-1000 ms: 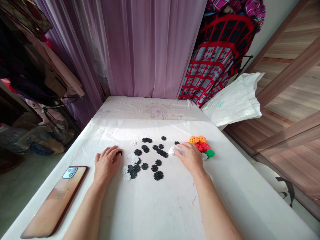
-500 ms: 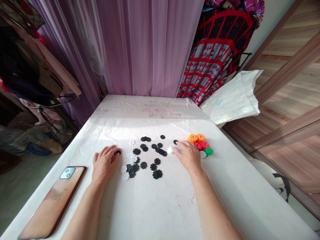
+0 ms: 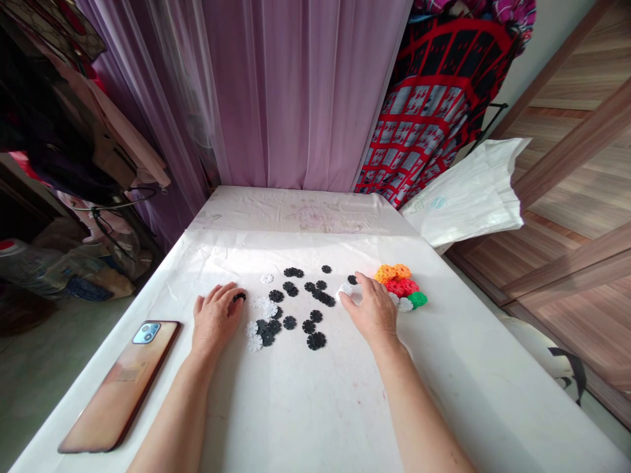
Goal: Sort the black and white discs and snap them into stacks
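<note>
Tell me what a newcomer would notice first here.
Probably the bright orange, red and green discs, clustered on the table to the right of the right hand. Then the black discs, scattered between that hand and the left hand. Behind the table, the purple curtain and, to its right, the red-patterned cloth.

black disc (image 3: 239,297): partly hidden by left hand (image 3: 215,318) | forearms (image 3: 419,407): cut off at bottom

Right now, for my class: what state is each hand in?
Left hand: closed, holding at least one black disc.
Right hand: open, thumb beside white discs; contact cannot be told.
</note>
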Tool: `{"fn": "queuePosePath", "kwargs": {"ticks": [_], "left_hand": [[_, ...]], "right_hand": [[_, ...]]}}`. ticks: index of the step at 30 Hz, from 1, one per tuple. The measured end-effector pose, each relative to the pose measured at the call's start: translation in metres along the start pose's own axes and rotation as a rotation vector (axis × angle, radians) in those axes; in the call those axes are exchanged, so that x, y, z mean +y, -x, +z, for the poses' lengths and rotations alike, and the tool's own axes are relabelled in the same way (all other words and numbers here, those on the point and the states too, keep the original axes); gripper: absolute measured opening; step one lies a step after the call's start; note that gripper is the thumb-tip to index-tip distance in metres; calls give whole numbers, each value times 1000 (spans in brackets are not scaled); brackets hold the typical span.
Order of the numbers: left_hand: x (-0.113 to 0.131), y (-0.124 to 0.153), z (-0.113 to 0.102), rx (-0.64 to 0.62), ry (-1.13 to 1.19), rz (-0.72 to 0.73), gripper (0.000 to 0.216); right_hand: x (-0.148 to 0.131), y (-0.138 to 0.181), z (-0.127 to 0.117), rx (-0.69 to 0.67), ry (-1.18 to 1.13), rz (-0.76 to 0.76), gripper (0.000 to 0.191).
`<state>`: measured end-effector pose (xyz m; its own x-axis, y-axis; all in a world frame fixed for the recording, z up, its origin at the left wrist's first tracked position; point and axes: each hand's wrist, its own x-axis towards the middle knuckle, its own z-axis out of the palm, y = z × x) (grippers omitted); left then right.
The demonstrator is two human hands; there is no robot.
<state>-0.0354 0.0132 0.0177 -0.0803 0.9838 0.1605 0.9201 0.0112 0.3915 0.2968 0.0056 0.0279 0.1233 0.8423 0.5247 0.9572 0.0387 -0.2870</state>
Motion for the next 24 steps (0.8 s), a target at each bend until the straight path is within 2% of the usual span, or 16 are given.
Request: {"fn": "queuePosePath", "kwargs": {"ticks": [3, 6, 9, 12, 16, 19, 22, 24], "left_hand": [[3, 1, -2, -9, -3, -11, 37], [5, 1, -3, -25, -4, -18, 35], [5, 2, -3, -17, -2, -21, 34], [4, 2, -2, -5, 2, -14, 33], [4, 2, 1, 14, 11, -12, 33], [3, 2, 2, 21, 20, -11, 33], [3, 2, 2, 19, 21, -8, 33], [3, 2, 1, 12, 17, -8, 33]], "right_hand": [[-32, 3, -2, -39, -124, -162, 29], [-77, 5, 3, -257, -210, -285, 25], [-115, 6, 10, -477, -163, -254, 21], [-137, 5, 14, -596, -83, -173, 29], [-149, 7, 17, -621, -29, -134, 24], [-148, 8, 17, -614, -47, -118, 20], [-130, 7, 13, -552, -134, -84, 18], [-105, 4, 6, -457, -184, -30, 16]]}}
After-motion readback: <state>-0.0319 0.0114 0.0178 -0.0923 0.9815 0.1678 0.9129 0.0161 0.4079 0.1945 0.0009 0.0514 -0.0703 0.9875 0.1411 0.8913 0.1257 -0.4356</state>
